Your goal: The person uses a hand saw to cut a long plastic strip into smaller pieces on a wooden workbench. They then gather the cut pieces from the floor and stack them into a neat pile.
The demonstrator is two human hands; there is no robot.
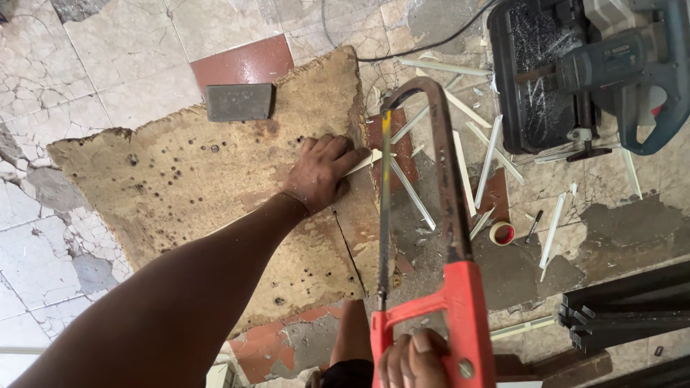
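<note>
The hacksaw (431,287) has a bright red handle at six o'clock and a rusty brown frame. The board (194,187) is mottled tan, peppered with dark holes, a grey plate (239,101) at its eleven o'clock. The floor tiles (108,50) are cracked cream with terracotta red patches. Pale white strips (489,151) lie by a blue-green power tool (632,65) at two o'clock.

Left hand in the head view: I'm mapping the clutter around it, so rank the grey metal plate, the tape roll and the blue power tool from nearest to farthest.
From the left hand:
1. Grey metal plate, up-left on the board.
2. Tape roll, right, on the floor.
3. Blue power tool, far upper right.
</note>
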